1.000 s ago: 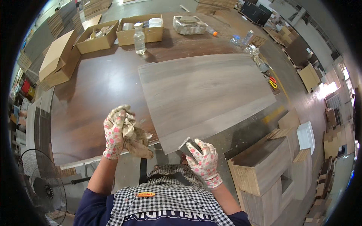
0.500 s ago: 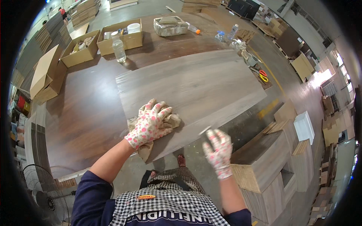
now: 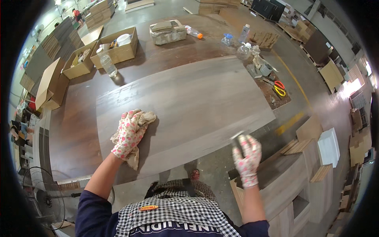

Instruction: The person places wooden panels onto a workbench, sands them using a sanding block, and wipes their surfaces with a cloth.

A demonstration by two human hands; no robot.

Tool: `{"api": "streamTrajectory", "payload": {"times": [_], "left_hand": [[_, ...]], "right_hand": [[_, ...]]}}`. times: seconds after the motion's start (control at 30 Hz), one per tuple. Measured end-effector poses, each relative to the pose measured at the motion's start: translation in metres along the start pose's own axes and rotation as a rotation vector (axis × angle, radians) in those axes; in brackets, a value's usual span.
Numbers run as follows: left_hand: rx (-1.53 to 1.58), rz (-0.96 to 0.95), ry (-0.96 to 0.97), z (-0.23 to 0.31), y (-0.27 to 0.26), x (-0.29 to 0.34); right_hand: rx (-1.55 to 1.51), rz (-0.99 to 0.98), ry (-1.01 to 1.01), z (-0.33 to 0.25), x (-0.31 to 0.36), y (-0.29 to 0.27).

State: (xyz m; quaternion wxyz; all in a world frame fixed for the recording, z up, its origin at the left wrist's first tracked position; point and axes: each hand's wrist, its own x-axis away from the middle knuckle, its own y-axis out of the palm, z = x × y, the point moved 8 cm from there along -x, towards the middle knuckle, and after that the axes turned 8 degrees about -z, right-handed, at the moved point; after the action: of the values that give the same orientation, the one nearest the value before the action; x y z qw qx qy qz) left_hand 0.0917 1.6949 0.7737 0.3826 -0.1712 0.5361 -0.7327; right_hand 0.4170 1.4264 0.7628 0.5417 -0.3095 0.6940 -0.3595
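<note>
Now the grey panel [image 3: 197, 102] is set more fully under the left fingers [image 3: 129, 117]

The cloth [image 3: 147, 118] gripped there is no longer laid across the panel's edge, so only panel is covered. Between the right fingers [image 3: 246, 143], a small blurred object [image 3: 237, 135] is pinched.

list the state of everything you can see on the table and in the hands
left hand: gloved, closed over the rag
rag: bunched, against the board
right hand: gloved, gripping a small tool
board: flat on the table
clear bottle: upright
orange-capped bottle: on its side
middle box: open, filled with items
scissors: lying down, blades unclear
</note>
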Motion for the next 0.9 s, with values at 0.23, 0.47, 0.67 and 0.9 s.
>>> {"api": "streamTrajectory", "payload": {"times": [0.23, 0.47, 0.67, 0.9], "left_hand": [[-0.071, 0.057, -0.056, 0.009, 0.006, -0.012], [-0.074, 0.102, 0.009, 0.017, 0.003, -0.011], [-0.027, 0.121, -0.047, 0.003, 0.008, -0.008], [-0.063, 0.082, -0.076, 0.008, 0.009, -0.009]], "right_hand": [[-0.125, -0.136, -0.034, 0.039, -0.008, -0.002], [-0.069, 0.008, 0.338, 0.185, -0.021, -0.008], [0.026, 0.04, 0.375, 0.215, -0.019, -0.005], [-0.48, -0.492, 0.173, 0.007, 0.001, 0.012]]}}
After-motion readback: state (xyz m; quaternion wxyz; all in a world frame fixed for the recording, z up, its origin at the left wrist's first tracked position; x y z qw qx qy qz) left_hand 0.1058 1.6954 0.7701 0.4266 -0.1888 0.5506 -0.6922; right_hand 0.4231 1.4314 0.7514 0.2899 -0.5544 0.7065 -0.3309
